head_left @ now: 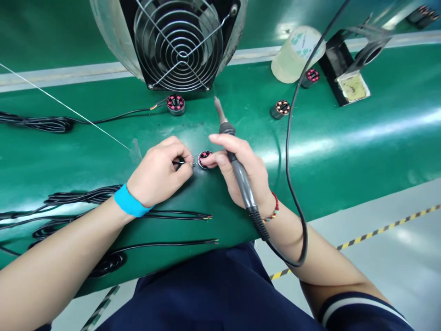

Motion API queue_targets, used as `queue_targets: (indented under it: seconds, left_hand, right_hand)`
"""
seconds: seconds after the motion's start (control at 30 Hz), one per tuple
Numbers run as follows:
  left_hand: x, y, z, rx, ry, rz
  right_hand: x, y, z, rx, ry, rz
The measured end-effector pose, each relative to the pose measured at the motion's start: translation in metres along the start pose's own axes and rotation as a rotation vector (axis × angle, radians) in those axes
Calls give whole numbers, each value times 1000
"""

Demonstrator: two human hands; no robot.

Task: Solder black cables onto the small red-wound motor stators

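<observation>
My left hand (163, 170), with a blue band at the wrist, pinches the end of a thin black cable (178, 162) just left of a small round motor part (204, 159) with red coils. Across my right hand (241, 170) lies a soldering iron (244, 178), gripped along its dark handle with the metal tip pointing up and away, toward the fan. Thumb or finger tips of that same hand touch the motor part's right side on the green table (248, 115). The cable's bare wire ends show faintly between the fingertips and the part.
A fan (181, 43) stands at the back. Behind my hands are a wired coil part (176, 105) and two more (280, 109). A tape roll (296, 53) and iron stand (344, 69) sit back right. Black cables (82, 196) lie left; the iron's cord (287, 151) loops right.
</observation>
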State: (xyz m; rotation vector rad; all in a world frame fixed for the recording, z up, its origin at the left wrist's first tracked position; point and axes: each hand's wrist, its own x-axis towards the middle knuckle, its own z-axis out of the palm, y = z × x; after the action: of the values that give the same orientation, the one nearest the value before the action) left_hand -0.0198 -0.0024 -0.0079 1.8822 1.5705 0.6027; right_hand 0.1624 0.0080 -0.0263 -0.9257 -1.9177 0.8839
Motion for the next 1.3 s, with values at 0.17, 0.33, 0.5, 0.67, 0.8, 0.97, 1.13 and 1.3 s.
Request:
queue_targets:
  seconds: [0.17,0.33,0.5,0.67,0.8,0.97,1.13,1.3]
  left_hand:
    - [0,-1,1,11,16,5]
    - [0,0,1,7,22,-7]
    - [2,0,-6,-41,-12,-141]
    - [4,-3,-16,-10,-161,-278]
    - [5,-4,-20,-271,-125,-368]
    - [6,-2,-15,-351,-90,-422]
    - [7,0,-7,-303,-88,-438]
    - [6,-5,-7,-372,-128,-439]
  right_hand:
    - [6,4,9,-177,-40,-84]
    - [9,5,17,-264,-83,-34]
    - [8,5,16,-253,-60,-12]
    - [7,9,15,-233,-109,-2]
    - [6,10,13,-230,-148,-1]
    - [5,9,8,-205,-153,-29]
    - [5,10,9,-193,-129,-57]
    - [6,10,13,-225,-93,-67]
